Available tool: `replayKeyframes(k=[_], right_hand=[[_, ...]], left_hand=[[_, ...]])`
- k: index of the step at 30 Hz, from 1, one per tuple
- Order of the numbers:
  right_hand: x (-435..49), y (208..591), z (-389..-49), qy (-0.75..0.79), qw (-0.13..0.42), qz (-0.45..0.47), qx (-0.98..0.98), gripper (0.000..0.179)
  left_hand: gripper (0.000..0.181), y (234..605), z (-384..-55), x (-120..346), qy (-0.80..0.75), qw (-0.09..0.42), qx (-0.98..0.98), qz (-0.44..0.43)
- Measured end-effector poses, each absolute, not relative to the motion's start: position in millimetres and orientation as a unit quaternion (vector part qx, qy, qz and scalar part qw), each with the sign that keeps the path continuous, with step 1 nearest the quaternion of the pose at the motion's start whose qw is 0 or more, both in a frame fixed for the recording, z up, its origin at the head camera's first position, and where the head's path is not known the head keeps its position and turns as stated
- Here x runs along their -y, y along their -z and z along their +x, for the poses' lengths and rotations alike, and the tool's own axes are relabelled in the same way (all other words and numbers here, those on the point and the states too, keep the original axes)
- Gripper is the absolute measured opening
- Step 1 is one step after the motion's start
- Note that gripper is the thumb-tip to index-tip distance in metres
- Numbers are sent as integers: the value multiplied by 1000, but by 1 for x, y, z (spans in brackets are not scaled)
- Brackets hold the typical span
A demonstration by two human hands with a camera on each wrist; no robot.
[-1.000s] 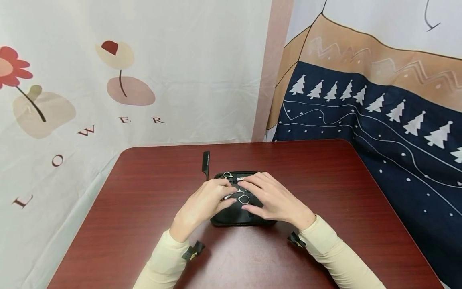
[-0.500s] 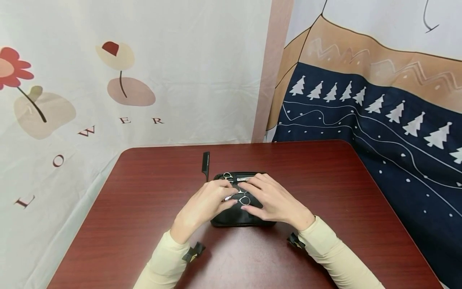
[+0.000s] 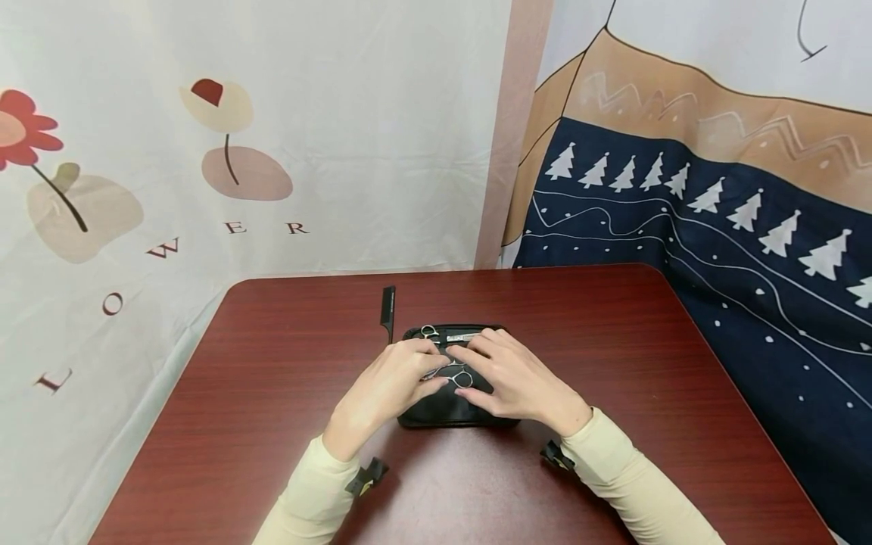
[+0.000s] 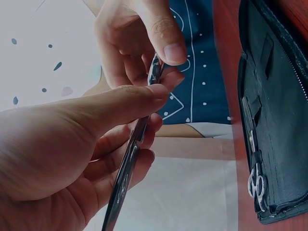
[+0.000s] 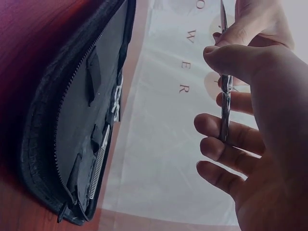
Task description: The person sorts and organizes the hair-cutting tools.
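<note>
Both hands are over an open black zip case (image 3: 453, 415) on the table. My left hand (image 3: 387, 386) pinches a pair of shiny scissors (image 4: 122, 185) between thumb and fingers, above the case. My right hand (image 3: 516, 376) holds the handle end, its thumb and fingers curled about the finger rings; one ring shows between the hands in the head view. The scissors appear edge-on in the right wrist view. Thinning scissors (image 5: 100, 166) with a toothed blade lie in the case, held by its loops; their rings (image 4: 257, 185) show in the left wrist view.
A black comb (image 3: 387, 309) with a thin handle lies on the red-brown table (image 3: 293, 363), left of the case's far corner. Behind the table hang a pale flower-print cloth (image 3: 381, 136) and a dark blue tree-print cloth (image 3: 736, 272).
The visible scissor ring has shifted slightly toward me and right. The right fingers have moved a little, showing more of the toothed blade. The left hand stays almost still.
</note>
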State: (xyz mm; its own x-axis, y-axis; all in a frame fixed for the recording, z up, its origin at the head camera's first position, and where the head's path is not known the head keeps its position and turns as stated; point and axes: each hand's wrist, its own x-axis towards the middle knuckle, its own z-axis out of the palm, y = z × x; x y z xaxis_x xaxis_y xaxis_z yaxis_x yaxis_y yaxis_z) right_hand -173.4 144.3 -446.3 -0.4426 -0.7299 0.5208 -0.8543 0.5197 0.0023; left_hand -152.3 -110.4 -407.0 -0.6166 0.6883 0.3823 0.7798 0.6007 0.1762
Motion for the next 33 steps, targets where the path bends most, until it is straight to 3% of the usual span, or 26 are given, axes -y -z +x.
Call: replayKeyframes(k=[11, 19, 33], right_hand=[[-145, 444, -173, -131, 237, 468, 841, 55], [-149, 444, -173, -123, 252, 464, 840, 55], [-163, 429, -179, -143, 258, 430, 853, 54]], left_hand=[[24, 406, -152, 108, 182, 141, 885, -404], [29, 408, -152, 107, 180, 171, 887, -390], [58, 403, -160, 119, 197, 205, 888, -360]])
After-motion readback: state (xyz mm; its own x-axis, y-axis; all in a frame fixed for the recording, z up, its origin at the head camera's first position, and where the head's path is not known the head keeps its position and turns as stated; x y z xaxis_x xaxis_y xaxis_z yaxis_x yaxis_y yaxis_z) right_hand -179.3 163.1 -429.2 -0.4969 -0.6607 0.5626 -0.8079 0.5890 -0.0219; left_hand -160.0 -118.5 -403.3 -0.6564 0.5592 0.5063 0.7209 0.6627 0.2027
